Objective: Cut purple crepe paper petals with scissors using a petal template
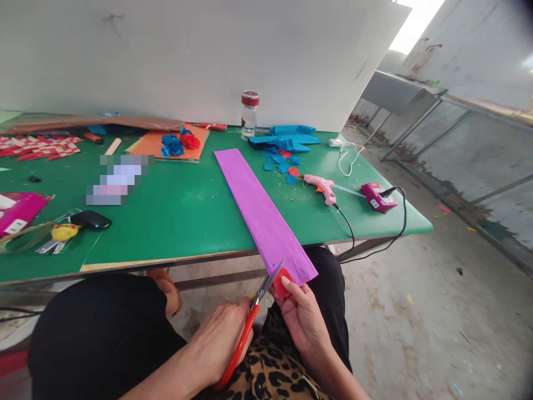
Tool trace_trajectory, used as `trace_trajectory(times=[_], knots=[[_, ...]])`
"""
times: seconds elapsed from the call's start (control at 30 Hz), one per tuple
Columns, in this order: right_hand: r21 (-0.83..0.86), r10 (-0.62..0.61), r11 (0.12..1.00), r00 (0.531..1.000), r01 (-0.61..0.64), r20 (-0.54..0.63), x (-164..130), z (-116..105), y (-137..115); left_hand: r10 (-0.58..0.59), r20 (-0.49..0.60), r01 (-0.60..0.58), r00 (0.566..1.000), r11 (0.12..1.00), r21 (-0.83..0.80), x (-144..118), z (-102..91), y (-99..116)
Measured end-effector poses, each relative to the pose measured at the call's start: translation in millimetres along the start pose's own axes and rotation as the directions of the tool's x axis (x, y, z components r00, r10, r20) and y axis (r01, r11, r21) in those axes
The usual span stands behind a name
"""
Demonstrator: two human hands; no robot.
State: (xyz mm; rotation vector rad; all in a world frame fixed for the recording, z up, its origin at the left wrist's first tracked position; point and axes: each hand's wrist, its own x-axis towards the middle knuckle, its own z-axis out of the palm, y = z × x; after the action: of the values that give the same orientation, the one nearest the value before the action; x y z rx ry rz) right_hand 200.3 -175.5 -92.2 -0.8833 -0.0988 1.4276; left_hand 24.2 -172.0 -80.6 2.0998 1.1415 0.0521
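Observation:
My left hand (pixel 227 333) is closed around the orange handles of a pair of scissors (pixel 264 289). The blades point up and away, close beside a red piece of paper (pixel 282 284) that my right hand (pixel 303 316) pinches between thumb and fingers. Under the blade tips lies the near end of a long purple strip of paper (pixel 266 214). This strip runs from the green table over its front edge to my right hand; whether the fingers grip it too, I cannot tell.
On the green table (pixel 175 222) lie a pink glue gun (pixel 320 186), a magenta power socket (pixel 378 197), blue paper pieces (pixel 287 143), paper flowers (pixel 172 145), a glass bottle (pixel 250 114) and keys (pixel 58 236). The glue gun's cord hangs over the front edge.

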Motion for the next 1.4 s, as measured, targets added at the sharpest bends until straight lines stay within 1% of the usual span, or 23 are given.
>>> trace_trajectory(times=[0.13,0.33,0.43,0.6,0.77,0.9,1.03,1.27,1.4], knots=[[0.005,-0.004,1.000,1.000,0.004,-0.008,-2,3,-1,-0.023,0.003,0.023,1.000,0.999,-0.031,2,-1.9,5],[-0.012,-0.020,1.000,1.000,0.020,-0.018,-3,3,-1,-0.080,0.083,0.084,0.993,0.995,-0.053,2,-16.4,19],[-0.021,-0.017,1.000,1.000,0.017,-0.018,-2,3,-1,-0.097,0.095,0.103,0.991,0.993,-0.062,3,-20.3,23],[-0.022,-0.008,1.000,1.000,0.007,-0.028,-2,4,-1,-0.116,0.102,0.123,0.988,0.990,-0.063,3,-17.5,21],[-0.015,0.000,1.000,1.000,0.000,-0.009,-3,4,-2,-0.106,0.088,0.111,0.990,0.992,-0.052,3,-14.7,19],[-0.017,-0.004,1.000,1.000,0.004,-0.005,-2,3,-2,-0.121,0.096,0.126,0.988,0.991,-0.047,2,-14.8,20],[-0.012,0.002,1.000,1.000,-0.002,-0.003,-2,2,-1,-0.102,0.088,0.106,0.991,0.993,-0.045,1,-14.7,19],[-0.016,0.013,1.000,0.999,-0.013,-0.032,-4,1,-3,-0.099,0.101,0.102,0.990,0.994,-0.035,1,-19.8,20],[-0.005,0.017,1.000,0.999,-0.017,-0.037,-5,1,-4,-0.120,0.118,0.119,0.986,0.993,0.015,-1,-21.0,19]])
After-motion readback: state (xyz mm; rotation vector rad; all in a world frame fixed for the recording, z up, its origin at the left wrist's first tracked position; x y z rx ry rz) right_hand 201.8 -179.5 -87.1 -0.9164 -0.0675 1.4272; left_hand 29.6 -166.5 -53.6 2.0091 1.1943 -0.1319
